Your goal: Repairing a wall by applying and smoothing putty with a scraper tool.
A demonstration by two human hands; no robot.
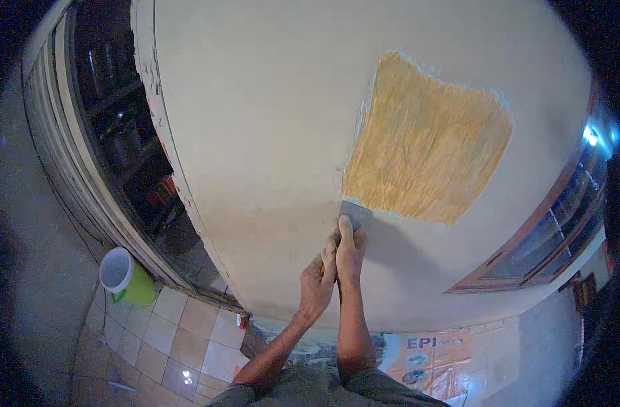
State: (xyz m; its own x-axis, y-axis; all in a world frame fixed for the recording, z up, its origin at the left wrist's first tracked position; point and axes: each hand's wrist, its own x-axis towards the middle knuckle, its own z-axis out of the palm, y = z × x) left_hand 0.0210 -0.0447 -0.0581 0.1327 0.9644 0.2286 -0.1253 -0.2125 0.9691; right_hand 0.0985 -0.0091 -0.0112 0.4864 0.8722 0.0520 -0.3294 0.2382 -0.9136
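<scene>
- Right now, the scraper, a dark flat blade, pokes out just beyond the fingers of the right hand, up by the lower left corner of an ochre patch on the wall.
- Those fingers are clamped around the tool, the thumb laid up along the blade!
- Just below them, the left hand curls in, its fingers bunched together; on the handle or on the other hand, I cannot tell.
- Looks light to me, that scraper, its blade thin and stiff, perhaps a little springy, hardly fragile.
- Best hold? Right where the fingers sit, low behind the blade, thumb flat for pressure, skin clear of the front edge.
- Above and right of the fingers, the patch looks thin and streaky, with nothing to pinch except maybe its ragged rim.
</scene>
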